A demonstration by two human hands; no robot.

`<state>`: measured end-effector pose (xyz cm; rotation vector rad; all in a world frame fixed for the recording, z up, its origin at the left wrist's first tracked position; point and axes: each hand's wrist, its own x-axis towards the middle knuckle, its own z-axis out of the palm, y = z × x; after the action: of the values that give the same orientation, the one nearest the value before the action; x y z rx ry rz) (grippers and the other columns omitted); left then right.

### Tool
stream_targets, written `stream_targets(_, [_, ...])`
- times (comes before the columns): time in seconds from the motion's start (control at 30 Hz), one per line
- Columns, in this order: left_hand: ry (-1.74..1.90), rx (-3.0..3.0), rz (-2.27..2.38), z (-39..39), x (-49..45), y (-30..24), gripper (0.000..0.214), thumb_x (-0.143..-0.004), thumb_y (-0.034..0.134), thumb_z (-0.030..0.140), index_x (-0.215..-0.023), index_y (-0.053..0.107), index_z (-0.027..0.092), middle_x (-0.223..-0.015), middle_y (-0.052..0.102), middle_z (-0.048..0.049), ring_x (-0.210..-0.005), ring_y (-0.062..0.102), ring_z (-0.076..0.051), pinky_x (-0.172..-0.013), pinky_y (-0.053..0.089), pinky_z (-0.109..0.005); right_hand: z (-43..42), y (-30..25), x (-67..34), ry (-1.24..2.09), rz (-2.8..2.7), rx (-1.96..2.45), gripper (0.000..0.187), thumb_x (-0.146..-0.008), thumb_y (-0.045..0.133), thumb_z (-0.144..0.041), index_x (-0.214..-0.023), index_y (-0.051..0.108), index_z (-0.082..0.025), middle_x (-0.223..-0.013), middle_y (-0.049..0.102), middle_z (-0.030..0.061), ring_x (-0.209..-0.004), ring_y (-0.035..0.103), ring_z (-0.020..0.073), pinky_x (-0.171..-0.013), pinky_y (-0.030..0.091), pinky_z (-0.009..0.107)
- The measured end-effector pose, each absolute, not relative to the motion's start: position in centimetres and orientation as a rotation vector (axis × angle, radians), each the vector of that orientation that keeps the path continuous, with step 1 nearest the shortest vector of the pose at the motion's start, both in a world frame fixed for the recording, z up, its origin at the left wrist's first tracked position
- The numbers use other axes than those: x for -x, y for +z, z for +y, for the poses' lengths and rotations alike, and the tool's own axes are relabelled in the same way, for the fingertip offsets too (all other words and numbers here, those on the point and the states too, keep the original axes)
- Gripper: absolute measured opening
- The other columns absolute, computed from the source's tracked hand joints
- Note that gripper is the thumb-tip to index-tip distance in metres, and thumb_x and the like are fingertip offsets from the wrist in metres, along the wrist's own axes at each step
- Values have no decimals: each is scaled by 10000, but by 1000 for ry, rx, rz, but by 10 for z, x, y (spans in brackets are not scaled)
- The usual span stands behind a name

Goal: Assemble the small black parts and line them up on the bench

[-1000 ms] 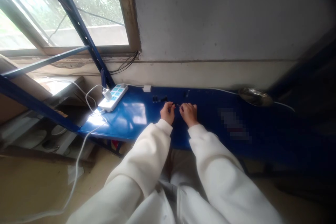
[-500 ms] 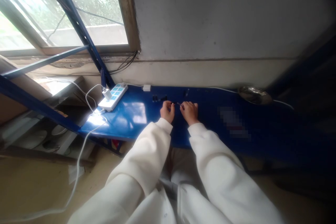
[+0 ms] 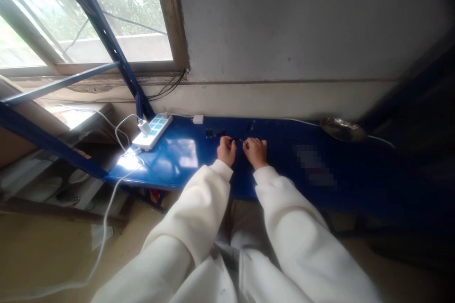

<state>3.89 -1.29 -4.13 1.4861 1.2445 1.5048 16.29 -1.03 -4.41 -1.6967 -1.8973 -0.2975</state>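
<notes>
Both my hands rest close together on a blue table [image 3: 177, 161]. My left hand [image 3: 226, 150] and my right hand [image 3: 255, 151] are curled, fingertips pinched toward each other on a small dark part [image 3: 237, 140] held between them. The part is too small to name. Several small black pieces [image 3: 215, 132] lie on the table just beyond my left hand, and another dark piece [image 3: 251, 126] lies farther back. My white sleeves cover both forearms.
A white power strip [image 3: 152, 130] with a plugged-in white charger lies at the table's left end, its cable trailing to the floor. A metal bowl [image 3: 343, 129] stands at the back right. Blue shelf struts cross the window on the left. The wall closes the table's far edge.
My hands have stayed in place, with only slight finger movement around the small part. The view has shifted a little.
</notes>
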Motion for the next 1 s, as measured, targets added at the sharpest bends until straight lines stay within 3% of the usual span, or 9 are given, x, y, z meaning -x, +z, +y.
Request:
stream_targets(0.77, [1443, -1540, 1280, -18, -37, -37, 144, -818, 523, 299, -891, 531, 175, -794, 668, -28, -482, 565, -73, -495, 461, -195, -10, -46, -165, -378, -1973, 1637, 165, -813, 438, -167, -684, 540, -175, -721, 613, 54, -734, 477, 187, -681, 206, 318])
stream_targets(1.0, [1374, -1775, 1360, -17, -35, -39, 233, -852, 476, 313, -922, 647, 172, -786, 683, -44, -539, 591, -103, -598, 498, -238, -12, -44, -162, -371, -1983, 1581, 163, -822, 444, -181, -707, 559, -171, -735, 623, 56, -739, 479, 187, -695, 214, 317])
